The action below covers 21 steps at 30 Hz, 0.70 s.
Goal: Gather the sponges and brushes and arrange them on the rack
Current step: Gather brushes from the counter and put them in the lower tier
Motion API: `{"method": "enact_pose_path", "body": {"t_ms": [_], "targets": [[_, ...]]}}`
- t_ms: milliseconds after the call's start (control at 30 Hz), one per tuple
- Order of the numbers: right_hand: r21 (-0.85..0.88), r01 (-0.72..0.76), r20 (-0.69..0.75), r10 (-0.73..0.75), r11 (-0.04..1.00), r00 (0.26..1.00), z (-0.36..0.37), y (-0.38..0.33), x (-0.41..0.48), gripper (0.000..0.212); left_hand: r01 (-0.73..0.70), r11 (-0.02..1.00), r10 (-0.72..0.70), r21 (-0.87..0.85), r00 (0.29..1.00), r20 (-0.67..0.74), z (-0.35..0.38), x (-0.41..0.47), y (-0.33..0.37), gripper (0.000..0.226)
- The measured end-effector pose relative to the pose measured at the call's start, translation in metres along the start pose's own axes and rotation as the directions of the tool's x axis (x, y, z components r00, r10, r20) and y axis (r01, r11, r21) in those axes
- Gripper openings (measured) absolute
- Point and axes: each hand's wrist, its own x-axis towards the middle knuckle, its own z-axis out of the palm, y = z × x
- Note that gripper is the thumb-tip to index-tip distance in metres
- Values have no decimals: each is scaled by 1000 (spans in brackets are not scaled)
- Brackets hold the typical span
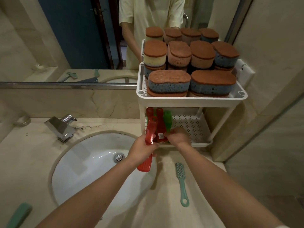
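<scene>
A white two-tier rack point(192, 99) stands on the counter to the right of the sink. Its top tier is packed with several stacked sponges point(169, 83) with brown scouring tops. On the lower tier lie red brushes point(159, 124) and a green brush point(167, 119), side by side. My left hand point(144, 149) grips a red brush point(148, 145) at the rack's front left corner, its head hanging over the basin. My right hand point(178, 136) pinches the ends of the brushes on the lower shelf. A teal brush point(181, 181) lies on the counter below my right arm.
A white oval sink point(85, 163) with a chrome faucet point(61, 127) fills the left of the counter. Another teal handle point(19, 214) pokes in at the bottom left corner. A mirror runs behind the counter; a wall stands close on the right.
</scene>
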Motion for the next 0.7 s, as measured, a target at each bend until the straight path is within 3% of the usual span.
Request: {"method": "enact_pose_path", "body": {"t_ms": [467,700], "targets": [[-177,48,37,-42,983,998,-1,-2,15,23,75,985,-78,-155,997,-9,14,14,-1,13],[-40,88,45,-86,995,995,-5,2,10,36,251,899,-239,-359,968,77,22,25,13,17]]}}
